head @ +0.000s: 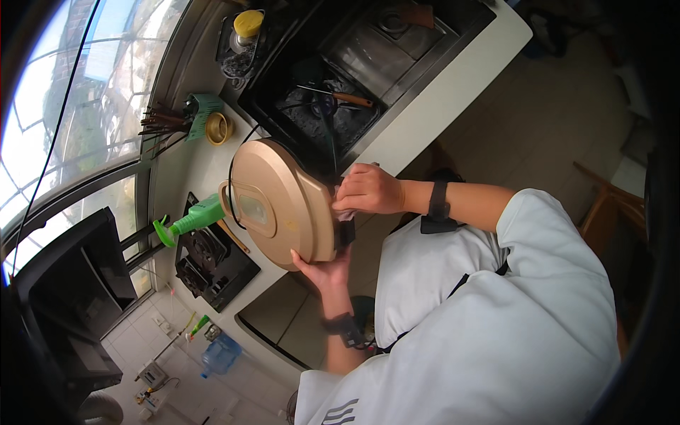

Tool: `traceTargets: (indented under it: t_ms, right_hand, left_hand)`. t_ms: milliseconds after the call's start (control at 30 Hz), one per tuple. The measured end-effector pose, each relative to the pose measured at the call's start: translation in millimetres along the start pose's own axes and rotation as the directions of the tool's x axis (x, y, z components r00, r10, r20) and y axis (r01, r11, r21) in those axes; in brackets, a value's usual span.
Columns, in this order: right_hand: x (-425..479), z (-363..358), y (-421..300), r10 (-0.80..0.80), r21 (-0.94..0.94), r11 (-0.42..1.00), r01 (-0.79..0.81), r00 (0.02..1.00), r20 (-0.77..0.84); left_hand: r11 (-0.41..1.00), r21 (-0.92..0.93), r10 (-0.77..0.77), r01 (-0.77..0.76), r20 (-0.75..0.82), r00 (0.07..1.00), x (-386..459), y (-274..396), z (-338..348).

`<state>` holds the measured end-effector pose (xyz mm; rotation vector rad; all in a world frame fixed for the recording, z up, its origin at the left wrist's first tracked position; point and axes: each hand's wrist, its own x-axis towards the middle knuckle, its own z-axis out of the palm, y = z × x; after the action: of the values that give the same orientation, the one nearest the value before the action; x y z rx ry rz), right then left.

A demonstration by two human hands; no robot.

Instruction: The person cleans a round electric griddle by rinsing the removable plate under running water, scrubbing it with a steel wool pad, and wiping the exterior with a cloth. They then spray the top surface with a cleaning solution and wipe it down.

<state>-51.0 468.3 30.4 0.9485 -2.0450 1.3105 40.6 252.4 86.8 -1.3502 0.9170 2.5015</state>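
Note:
A round beige electric cooking appliance (297, 223) is tilted up at the counter edge. Its lid has an oval raised panel and a loop handle facing the window. My left hand (325, 271) grips its lower rim, with the thumb on the lid and the fingers partly hidden behind. At the side nearest me, my right hand (367, 188) bunches a pinkish cloth (346, 213) against the appliance's edge. Most of that cloth is hidden by the fingers. A black cord (230, 183) runs across the lid.
Beside the appliance is a dark double-bowl sink (382, 109) holding a wooden-handled utensil (350, 99). A green spray bottle (199, 213) stands by the gas stove (212, 265). Toward the window are a chopstick holder (204, 114), a brass-coloured cup (219, 129) and a yellow sponge (248, 24).

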Motion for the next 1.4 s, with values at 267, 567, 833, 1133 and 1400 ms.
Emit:
traceTargets:
  t_ms: [267, 567, 833, 1133, 1400]
  right_hand:
    - [-29, -59, 17, 0.682, 0.179, 0.722, -0.668, 0.731, -0.027]
    - [20, -27, -15, 0.359, 0.344, 0.869, -0.354, 0.932, 0.053]
    - [-7, -22, 18, 0.347, 0.106, 0.936, -0.337, 0.933, -0.094]
    - [-9, -5, -4, -0.049, -0.148, 0.984, 0.101, 0.947, 0.319]
    - [-11, -31, 63, 0.084, -0.415, 0.910, 0.018, 0.970, 0.227]
  left_hand:
    - [0.999, -0.039, -0.009, 0.009, -0.004, 1.000, -4, 0, 2]
    - [0.999, -0.029, 0.017, -0.017, 0.015, 1.000, -3, -3, 8]
    - [0.998, -0.050, 0.023, -0.023, -0.014, 1.000, -3, -5, 13]
    - [0.999, -0.042, 0.022, -0.021, 0.023, 0.999, -3, -5, 10]
    - [0.999, -0.015, 0.049, -0.049, -0.022, 0.999, 0, -16, 12]
